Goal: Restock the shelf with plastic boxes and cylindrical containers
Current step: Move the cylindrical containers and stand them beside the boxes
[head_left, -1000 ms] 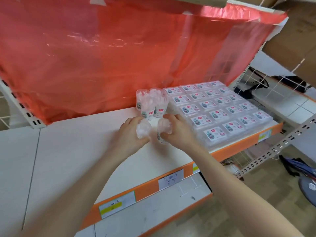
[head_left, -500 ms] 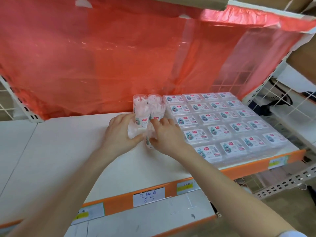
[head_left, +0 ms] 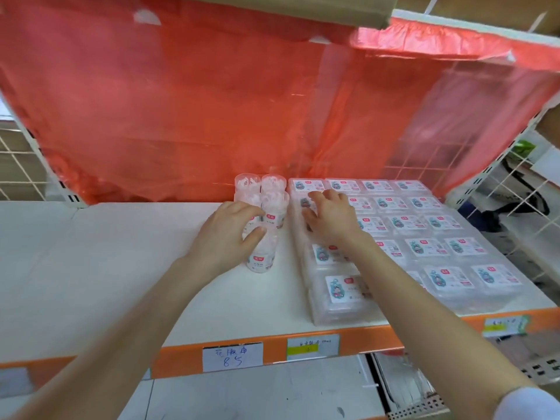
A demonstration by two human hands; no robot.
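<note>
Several clear cylindrical containers (head_left: 274, 207) with pink-white contents stand in a cluster at the back of the white shelf (head_left: 121, 256). My left hand (head_left: 227, 234) curls round the front container (head_left: 263, 256), thumb across its top and fingertips by the ones behind. To the right, flat clear plastic boxes (head_left: 424, 248) with labels lie in a stacked grid. My right hand (head_left: 330, 218) rests with spread fingers on the boxes of the left column, holding nothing.
A red plastic sheet (head_left: 212, 116) hangs behind the shelf. The shelf's orange front edge carries paper price tags (head_left: 232, 357). Wire mesh (head_left: 515, 192) and another rack stand to the right, and a lower white shelf (head_left: 242, 395) lies beneath.
Both hands pushed two containers back to the cluster. My right hand let go of its container and moved right onto the boxes. The view came closer.
</note>
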